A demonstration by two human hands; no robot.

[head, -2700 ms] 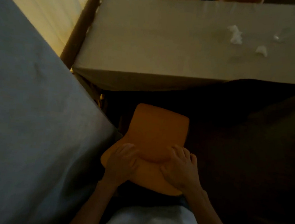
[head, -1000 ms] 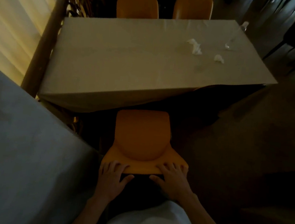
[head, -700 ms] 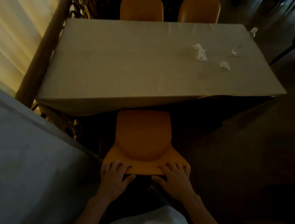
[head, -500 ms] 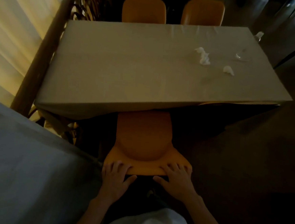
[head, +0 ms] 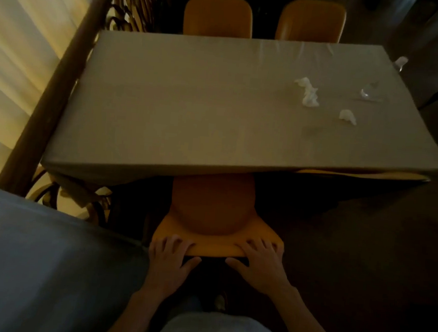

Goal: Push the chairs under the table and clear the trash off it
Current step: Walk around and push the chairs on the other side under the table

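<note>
Item: orange chair [head: 212, 204], moulded shell, near side of the table [head: 191, 106]. Front of the seat lies under the tablecloth edge; the rest of the seat and the backrest top stand clear of it. A second orange seat edge [head: 356, 174] shows just under the cloth to the right. Two further chairs [head: 218, 15] stand tucked at the far side.

Left hand [head: 169, 261]: palm down on the backrest top, fingers spread and draped over the front lip, thumb hooked below the edge; a loose clasp, not a fist.

Right hand [head: 258, 266]: same hold on the right end of the backrest, fingers splayed over the lip, thumb beneath.

Handling, as judged: shell looks rigid and fairly light, smooth enough for palms to slip, so the top rim of the backrest, held at both ends, is the sound purchase; an even push keeps it from slewing. Legs are hidden, so floor drag cannot be told.

Trash on the tabletop, far right, well apart from both hands: crumpled tissue [head: 308, 94], a smaller wad [head: 347, 117] near it, and a clear object, possibly a crushed plastic cup [head: 369, 92], too dim to name surely. All should be very light and soft, pinched up between fingertips.

Status: chair partly in; trash untouched
</note>
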